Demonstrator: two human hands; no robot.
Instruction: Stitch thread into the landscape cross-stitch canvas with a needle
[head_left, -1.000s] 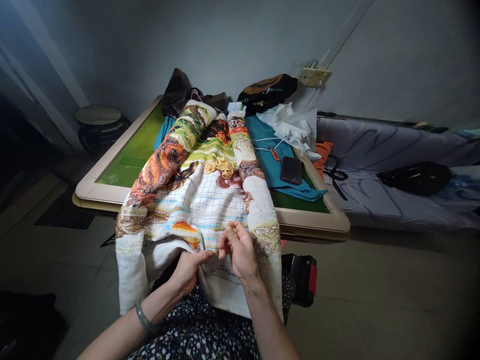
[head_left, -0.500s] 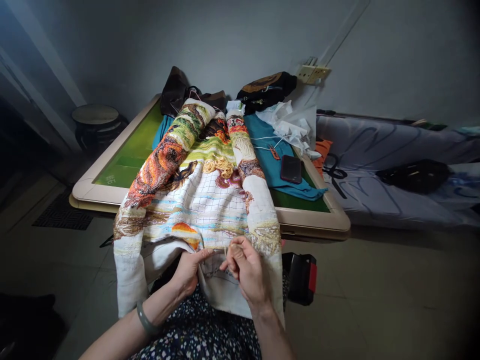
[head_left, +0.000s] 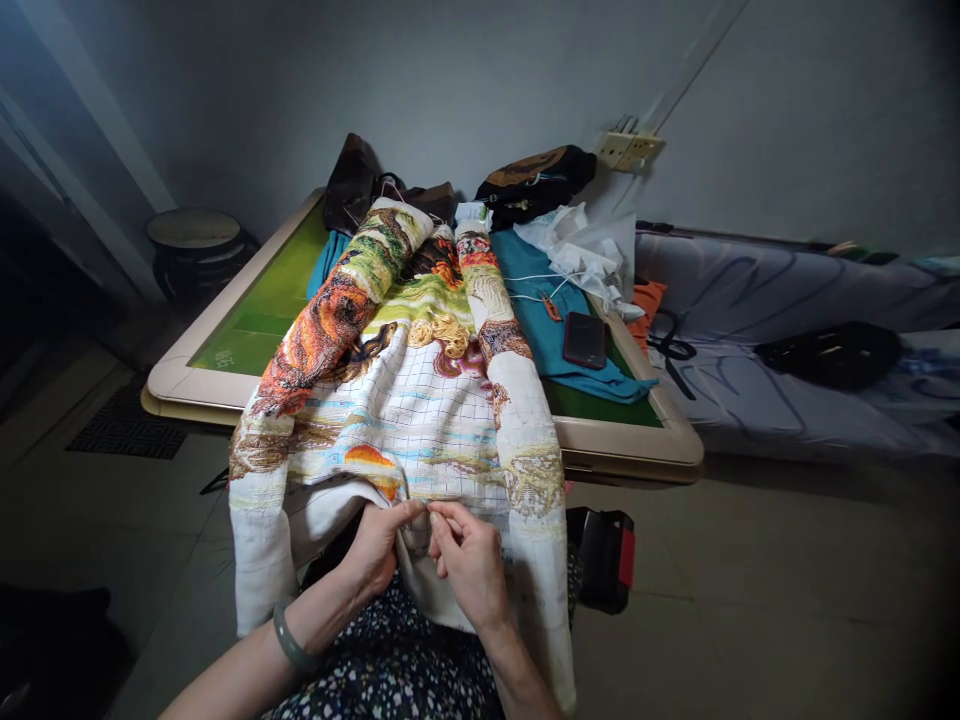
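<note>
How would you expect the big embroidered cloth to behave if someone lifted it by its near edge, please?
The embroidered cloth would probably flop and sag: it drapes off the table edge and folds under both hands, left and right. It likely would not slide freely, as its far part lies bunched on the table. The stitched areas may weigh more than the plain ones.

No legible txt, labels or nos. Faint pale marks on green worktop near its left front corner, too small & blurred to read.
</note>
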